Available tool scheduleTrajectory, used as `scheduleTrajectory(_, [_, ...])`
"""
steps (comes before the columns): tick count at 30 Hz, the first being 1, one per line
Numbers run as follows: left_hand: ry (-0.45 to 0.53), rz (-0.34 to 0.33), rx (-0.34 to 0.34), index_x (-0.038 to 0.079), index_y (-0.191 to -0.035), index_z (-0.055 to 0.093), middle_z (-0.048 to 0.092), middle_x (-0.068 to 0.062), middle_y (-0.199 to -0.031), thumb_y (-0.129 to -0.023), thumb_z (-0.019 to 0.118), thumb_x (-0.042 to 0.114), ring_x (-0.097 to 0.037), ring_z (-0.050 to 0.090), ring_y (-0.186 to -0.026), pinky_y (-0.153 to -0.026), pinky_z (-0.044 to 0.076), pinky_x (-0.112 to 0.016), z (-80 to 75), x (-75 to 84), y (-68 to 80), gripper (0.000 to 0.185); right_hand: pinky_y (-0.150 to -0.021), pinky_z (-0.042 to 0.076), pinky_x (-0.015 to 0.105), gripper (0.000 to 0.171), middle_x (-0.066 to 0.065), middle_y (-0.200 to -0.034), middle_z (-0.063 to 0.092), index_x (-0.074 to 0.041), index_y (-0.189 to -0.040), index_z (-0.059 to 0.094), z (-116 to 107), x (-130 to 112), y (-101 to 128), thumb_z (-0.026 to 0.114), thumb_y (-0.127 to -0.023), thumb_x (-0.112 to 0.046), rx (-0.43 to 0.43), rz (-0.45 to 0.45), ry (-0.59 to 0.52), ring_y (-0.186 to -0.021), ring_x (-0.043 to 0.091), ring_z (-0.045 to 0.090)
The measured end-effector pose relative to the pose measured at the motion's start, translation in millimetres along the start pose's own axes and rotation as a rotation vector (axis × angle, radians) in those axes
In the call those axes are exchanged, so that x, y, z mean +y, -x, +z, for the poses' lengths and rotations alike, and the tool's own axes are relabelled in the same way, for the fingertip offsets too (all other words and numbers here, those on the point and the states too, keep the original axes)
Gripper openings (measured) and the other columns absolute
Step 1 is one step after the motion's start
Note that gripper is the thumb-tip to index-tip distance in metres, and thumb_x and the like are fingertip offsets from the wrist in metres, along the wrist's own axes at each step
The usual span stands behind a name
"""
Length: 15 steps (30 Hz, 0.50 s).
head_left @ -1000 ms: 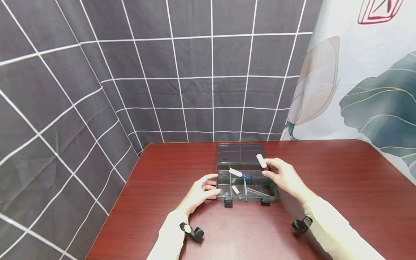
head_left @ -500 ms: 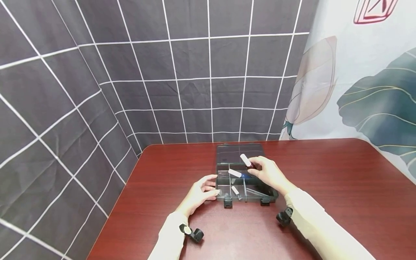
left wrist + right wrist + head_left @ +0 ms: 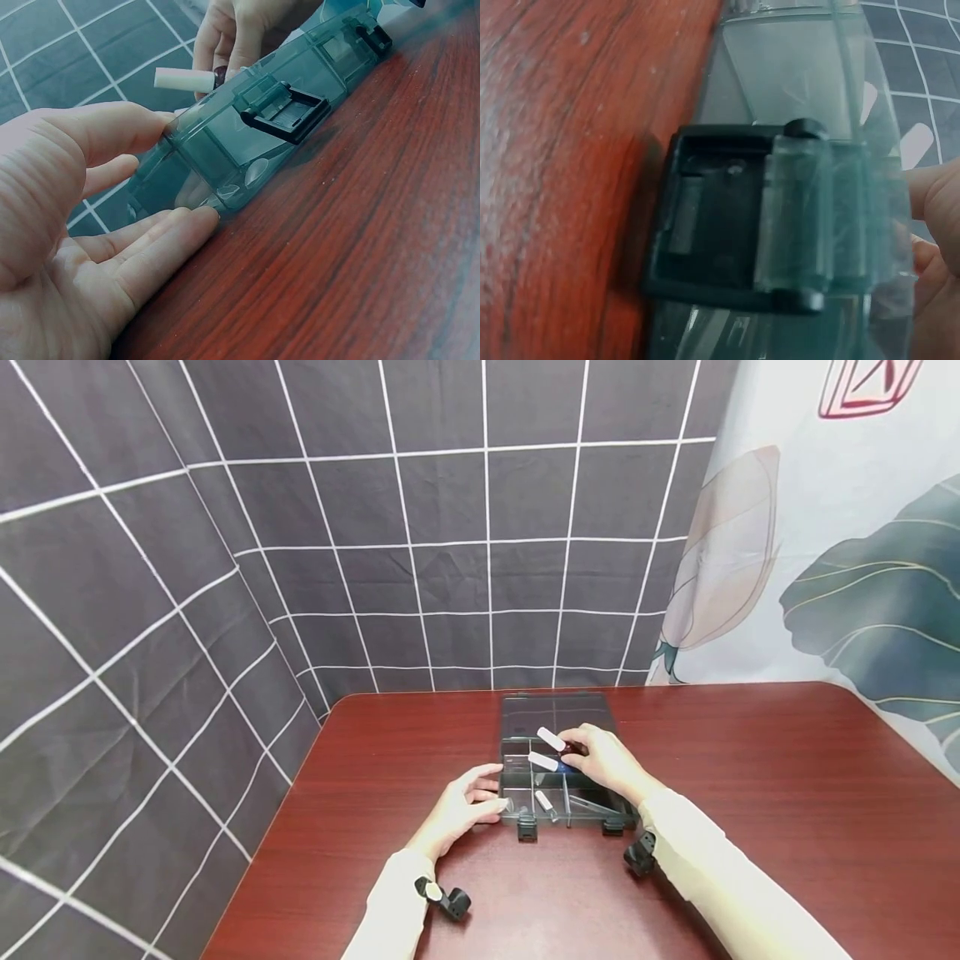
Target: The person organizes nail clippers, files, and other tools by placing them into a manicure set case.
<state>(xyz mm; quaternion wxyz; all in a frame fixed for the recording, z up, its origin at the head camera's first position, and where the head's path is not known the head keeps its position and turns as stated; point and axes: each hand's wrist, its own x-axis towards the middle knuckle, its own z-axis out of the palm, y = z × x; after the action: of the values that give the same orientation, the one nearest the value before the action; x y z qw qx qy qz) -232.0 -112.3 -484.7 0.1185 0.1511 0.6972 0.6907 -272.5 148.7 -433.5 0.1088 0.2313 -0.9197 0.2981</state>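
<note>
Smoky green plastic: the compartment box (image 3: pixel 558 777) sits open on the red-brown wooden table (image 3: pixel 750 793), its lid lying flat behind it toward the grid-patterned curtain (image 3: pixel 375 527).
My left hand (image 3: pixel 461 806): fingers straight and relaxed, thumb and fingertips resting against the box's left front corner. The left wrist view shows this close up, fingers (image 3: pixel 161 244) touching the see-through wall from both sides of the corner.
My right hand (image 3: pixel 607 760): curled around a small dark-red vial with a white cap (image 3: pixel 553 741), holding it tilted just above the box's rear compartments.
Head view only: a second white-capped piece with a blue body (image 3: pixel 546 762) lies in a middle compartment just beneath the held one, and a smaller white-capped one (image 3: pixel 543 800) lies in a front compartment.
Left wrist view only: the white cap (image 3: pixel 184 78) sticks out sideways past my right fingers, seen over the box's front wall; one black latch (image 3: pixel 285 112) shows on that wall.
Right wrist view only: the other black latch (image 3: pixel 739 232) fills the picture, hinged on the clear wall, with the table beside it. The vial itself I cannot make out here; only a fingertip edge (image 3: pixel 934 202) shows at the right.
</note>
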Motion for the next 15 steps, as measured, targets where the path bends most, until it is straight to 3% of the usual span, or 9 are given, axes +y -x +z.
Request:
scheduleTrajectory(7, [0.002, 0.007, 0.001, 0.007, -0.134, 0.047, 0.054, -0.022, -0.112, -0.081, 0.07, 0.004, -0.02, 0.06, -0.091, -0.07, 0.056, -0.038, 0.4, 1.4, 1.5, 0.058, -0.07, 0.048, 0.038, 0.024, 0.003, -0.086, 0.062, -0.006, -0.102, 0.069, -1.2, 2.4, 2.1, 0.072, -0.079, -0.005, -0.043, 0.006, 0.053, -0.079, 0.021, 0.057])
scheduleTrajectory(15, [-0.001, 0.005, -0.003, 0.007, -0.134, 0.047, 0.054, -0.023, -0.113, -0.081, 0.07, 0.004, -0.02, 0.06, -0.091, -0.07, 0.056, -0.038, 0.1, 1.7, 2.3, 0.058, -0.064, 0.046, 0.033, 0.026, 0.004, -0.086, 0.059, -0.006, -0.108, 0.069, -0.1, 6.7, 5.1, 0.066, -0.083, -0.002, -0.096, -0.032, 0.084, -0.075, 0.017, 0.055])
